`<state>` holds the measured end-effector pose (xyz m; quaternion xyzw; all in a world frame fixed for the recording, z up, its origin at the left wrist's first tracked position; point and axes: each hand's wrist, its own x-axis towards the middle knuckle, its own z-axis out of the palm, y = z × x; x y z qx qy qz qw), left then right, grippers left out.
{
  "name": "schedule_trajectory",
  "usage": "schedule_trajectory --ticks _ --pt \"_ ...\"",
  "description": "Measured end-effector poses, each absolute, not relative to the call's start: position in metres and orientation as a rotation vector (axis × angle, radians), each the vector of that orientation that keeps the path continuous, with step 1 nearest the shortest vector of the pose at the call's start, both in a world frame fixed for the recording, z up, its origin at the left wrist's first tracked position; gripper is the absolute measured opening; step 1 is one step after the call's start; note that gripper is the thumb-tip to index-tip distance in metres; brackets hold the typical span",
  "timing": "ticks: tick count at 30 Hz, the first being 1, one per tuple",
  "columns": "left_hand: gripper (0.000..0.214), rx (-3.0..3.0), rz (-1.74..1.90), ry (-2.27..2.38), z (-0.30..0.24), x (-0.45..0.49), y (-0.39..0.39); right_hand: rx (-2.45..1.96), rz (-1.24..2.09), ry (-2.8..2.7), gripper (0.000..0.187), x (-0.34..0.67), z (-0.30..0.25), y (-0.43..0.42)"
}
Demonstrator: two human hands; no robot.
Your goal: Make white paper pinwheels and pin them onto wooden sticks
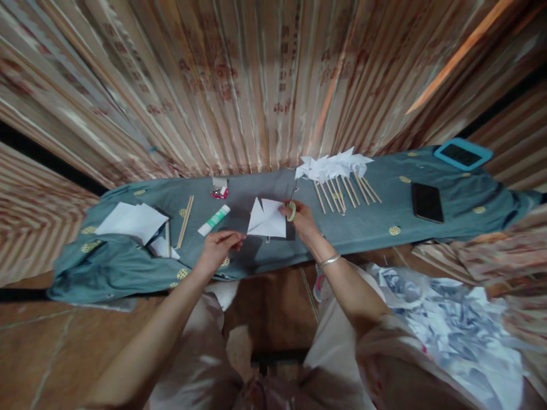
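A white paper square (273,222) with slits cut in from its edges lies in front of me on the cloth-covered table. My left hand (222,246) is closed in a pinch at the paper's lower left corner. At the paper's right edge, my right hand (301,219) grips scissors (291,211) by their pale green handle, blades pointing away from me; its fingertips touch the paper. Left of the paper lies a green and white glue stick (214,220). Behind it stands a small red and white box (219,189) with shiny metal bits, too small to name.
White paper pinwheels (333,167) on wooden sticks lie in a row at right. Further right are a dark phone (428,203) and a blue-framed tablet (463,154). Paper sheets (130,222) and loose sticks (185,222) lie left. A bag of paper scraps (461,330) sits below, right.
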<state>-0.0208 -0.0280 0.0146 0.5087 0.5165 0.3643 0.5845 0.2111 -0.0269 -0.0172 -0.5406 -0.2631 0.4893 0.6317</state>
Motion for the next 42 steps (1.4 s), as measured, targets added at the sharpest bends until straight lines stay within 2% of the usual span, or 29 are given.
schedule_trajectory --ticks 6,10,17,23,34,42 --pt "0.049 0.843 0.924 1.076 0.012 -0.002 -0.025 -1.212 1.104 -0.460 0.048 0.213 -0.026 -0.017" --pt "0.043 0.811 0.815 0.877 -0.001 0.025 -0.032 -1.203 1.116 -0.401 0.050 0.207 -0.031 -0.015" --pt "0.045 0.715 0.888 0.881 -0.020 0.047 -0.034 -1.245 1.163 -0.396 0.048 0.190 -0.038 -0.024" --pt "0.033 0.513 1.037 0.971 -0.025 0.047 -0.023 -1.269 1.171 -0.438 0.047 0.185 -0.039 -0.028" --pt "0.022 0.354 1.094 0.976 -0.033 0.030 -0.001 -1.370 1.195 -0.646 0.050 0.184 -0.035 -0.044" --pt "0.022 0.348 1.162 0.914 -0.034 0.020 0.009 -1.246 1.473 -0.839 0.057 0.174 -0.028 -0.072"
